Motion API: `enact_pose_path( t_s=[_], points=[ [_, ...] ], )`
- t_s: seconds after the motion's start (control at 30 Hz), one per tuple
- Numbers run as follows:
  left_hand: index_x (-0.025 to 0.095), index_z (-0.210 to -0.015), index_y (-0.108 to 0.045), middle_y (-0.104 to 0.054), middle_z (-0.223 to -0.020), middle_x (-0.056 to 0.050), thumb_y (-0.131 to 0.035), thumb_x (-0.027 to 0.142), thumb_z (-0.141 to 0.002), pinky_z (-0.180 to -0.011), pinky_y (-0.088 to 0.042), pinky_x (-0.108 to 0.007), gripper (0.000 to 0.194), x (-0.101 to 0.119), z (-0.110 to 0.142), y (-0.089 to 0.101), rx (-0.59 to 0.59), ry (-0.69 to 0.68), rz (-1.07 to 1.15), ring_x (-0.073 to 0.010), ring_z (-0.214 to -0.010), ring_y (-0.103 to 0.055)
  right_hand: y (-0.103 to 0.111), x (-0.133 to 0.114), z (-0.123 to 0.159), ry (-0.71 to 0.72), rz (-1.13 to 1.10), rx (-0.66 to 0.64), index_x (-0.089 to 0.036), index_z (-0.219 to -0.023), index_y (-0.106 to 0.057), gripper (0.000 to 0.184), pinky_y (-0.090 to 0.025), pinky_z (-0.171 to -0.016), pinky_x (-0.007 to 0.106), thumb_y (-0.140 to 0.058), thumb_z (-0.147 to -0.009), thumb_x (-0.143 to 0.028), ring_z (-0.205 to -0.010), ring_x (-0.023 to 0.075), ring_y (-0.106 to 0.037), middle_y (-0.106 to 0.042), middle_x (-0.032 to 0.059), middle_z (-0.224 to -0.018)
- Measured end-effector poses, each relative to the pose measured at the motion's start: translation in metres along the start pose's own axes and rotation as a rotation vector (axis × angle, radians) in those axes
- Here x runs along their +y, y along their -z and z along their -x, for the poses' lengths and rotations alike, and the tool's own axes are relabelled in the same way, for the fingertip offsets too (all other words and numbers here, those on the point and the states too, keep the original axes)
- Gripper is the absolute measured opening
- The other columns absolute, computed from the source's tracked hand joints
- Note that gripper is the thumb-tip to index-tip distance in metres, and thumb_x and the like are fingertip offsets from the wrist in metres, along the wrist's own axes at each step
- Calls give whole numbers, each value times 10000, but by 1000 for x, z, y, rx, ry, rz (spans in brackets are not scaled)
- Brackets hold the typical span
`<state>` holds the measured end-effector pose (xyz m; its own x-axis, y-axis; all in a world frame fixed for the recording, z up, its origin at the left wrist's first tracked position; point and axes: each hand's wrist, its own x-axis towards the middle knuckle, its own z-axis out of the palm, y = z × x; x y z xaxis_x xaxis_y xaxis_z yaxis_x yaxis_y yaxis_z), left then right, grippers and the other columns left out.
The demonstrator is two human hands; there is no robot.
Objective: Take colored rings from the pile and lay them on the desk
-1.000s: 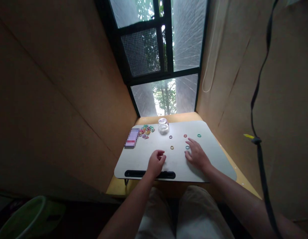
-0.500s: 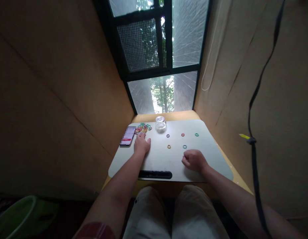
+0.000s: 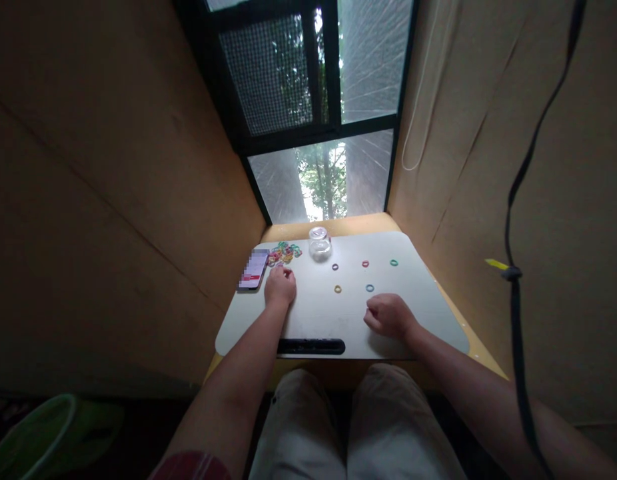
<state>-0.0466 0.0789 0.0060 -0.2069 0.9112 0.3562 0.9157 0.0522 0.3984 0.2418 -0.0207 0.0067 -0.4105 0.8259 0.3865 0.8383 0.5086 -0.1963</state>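
My left hand [image 3: 280, 288] is closed at the near edge of a pile of small coloured rings [image 3: 284, 253]. Its thumb and fingers are drawn together, and whatever they may hold is too small to make out. My right hand [image 3: 390, 315] rests as a fist on the white board, its inside hidden. Just beyond it lies a light blue ring [image 3: 370, 288], with a yellow ring [image 3: 338, 289] to the left. Farther back, a dark purple ring [image 3: 335, 267], a red ring [image 3: 365, 264] and a green ring [image 3: 394, 263] form a spaced row.
A clear jar [image 3: 320, 245] stands at the back of the white board [image 3: 318, 317]. A phone [image 3: 253, 270] lies left of the pile. The board has a black slot [image 3: 311, 346] along its front edge. A dark strap [image 3: 513, 233] hangs at the right.
My left hand has drawn back slightly from the ring pile, its thumb and fingers coming together. My right fist stays in place. The view has tilted slightly.
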Motion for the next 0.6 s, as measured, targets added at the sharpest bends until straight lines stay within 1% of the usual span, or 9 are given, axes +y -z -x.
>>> enact_pose_path(
  t_s=[0.13,0.27,0.4,0.5,0.6],
  points=[
    [205,-959,-620,-633,-1026,-88,-449,313,-856,-810,-440,-324,226,-3,0,-1,-9,5,60,-215,-924,-584,1,-1,1,1,3,4,-174,-489,-506,210,-207,-541,277,-468,-691,-217,-484,109,-373,-538,20,-516],
    [216,-1051,-597,-647,-1057,-84,-466,331,-860,-774,-435,-299,260,-5,-1,-1,-19,27,83,-200,-916,-593,0,-1,2,1,9,-7,-175,-495,-502,210,-208,-542,277,-468,-698,-218,-488,110,-374,-538,18,-523],
    [240,-1137,-562,-654,-1068,-79,-486,345,-857,-771,-429,-299,309,-7,-1,-2,-14,15,112,-204,-916,-599,-1,-1,1,-2,20,-26,-176,-502,-508,210,-213,-545,277,-468,-704,-219,-494,113,-382,-536,18,-527],
    [251,-1126,-560,-675,-1002,-68,-490,354,-857,-755,-430,-308,297,-8,-1,-3,-19,31,142,-214,-890,-607,-2,-1,0,-1,36,-34,-178,-507,-511,209,-215,-547,277,-468,-706,-220,-498,116,-390,-538,18,-529],
    [239,-1064,-583,-678,-970,-71,-484,355,-861,-755,-429,-314,254,-10,-1,-4,-18,39,155,-217,-876,-609,-2,-1,-1,-5,50,-41,-177,-507,-516,210,-215,-544,276,-468,-706,-222,-495,115,-392,-544,19,-530]
  ],
)
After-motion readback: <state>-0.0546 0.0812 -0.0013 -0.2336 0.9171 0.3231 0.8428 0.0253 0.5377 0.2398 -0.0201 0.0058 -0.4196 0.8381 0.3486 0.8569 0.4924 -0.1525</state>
